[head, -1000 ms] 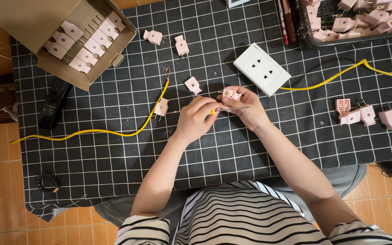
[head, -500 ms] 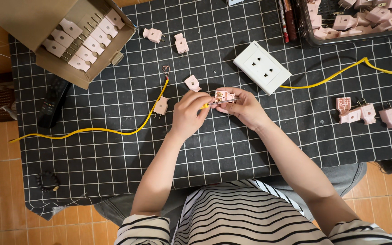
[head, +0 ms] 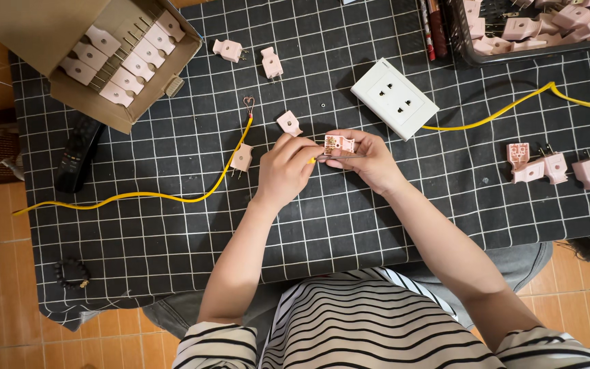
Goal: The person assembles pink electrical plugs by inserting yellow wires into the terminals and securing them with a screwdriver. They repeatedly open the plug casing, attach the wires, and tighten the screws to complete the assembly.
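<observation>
Centrally, right hand (head: 370,160) fingers pinching small pink plastic plug half (head: 339,144), left hand (head: 285,171) fingers gripping thin, probably metal screwdriver (head: 332,158), gridded black mat (head: 172,225).

On the black grid-lined cutting mat (head: 172,232), the open cardboard box of pink plug halves (head: 114,58) sits at the far left and the black wire basket of pink plug parts (head: 534,27) at the far right. Between them lies the white rectangular plastic socket plate (head: 394,98), just beyond the right hand (head: 370,160) and left hand (head: 288,167), which meet over what seems a small pink plastic plug half (head: 339,144). The yellow insulated wire (head: 145,197) runs left of the hands, and a black remote control (head: 76,154) lies just in front of the box.
</observation>
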